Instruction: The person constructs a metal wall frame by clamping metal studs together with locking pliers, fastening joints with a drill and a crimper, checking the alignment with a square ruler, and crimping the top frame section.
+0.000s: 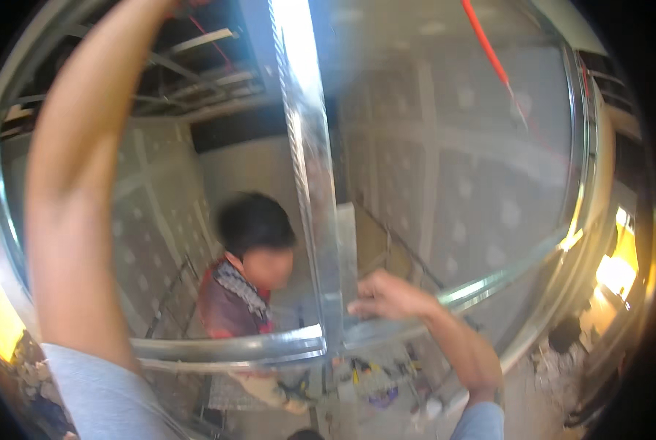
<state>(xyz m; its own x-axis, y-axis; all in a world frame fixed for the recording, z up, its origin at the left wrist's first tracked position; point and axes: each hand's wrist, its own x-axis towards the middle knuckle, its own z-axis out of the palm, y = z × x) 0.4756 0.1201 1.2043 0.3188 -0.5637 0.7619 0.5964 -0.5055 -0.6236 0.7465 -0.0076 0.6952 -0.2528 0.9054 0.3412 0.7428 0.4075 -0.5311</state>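
My left arm [78, 198] reaches up past the top edge, so the left hand itself is out of the picture. My right hand [392, 297] is just right of the junction of two shiny metal channels, its fingers bent and a little apart, with nothing visible in them. Its fingertips come close to the long metal channel [315, 169] running up the middle; contact cannot be made out. A cross channel [229, 347] meets it from the left, and another cross channel [482, 287] continues to the right beneath my hand. A pale flat strip [348, 246] lies alongside the long channel.
Below the frame stands another person [240, 293] in a dark red top. An orange-red cable [487, 44] hangs at upper right. Panelled walls [460, 169] with filler patches enclose the room. Tools and materials [379, 374] lie lower down. Bright lamps [616, 271] glow at both sides.
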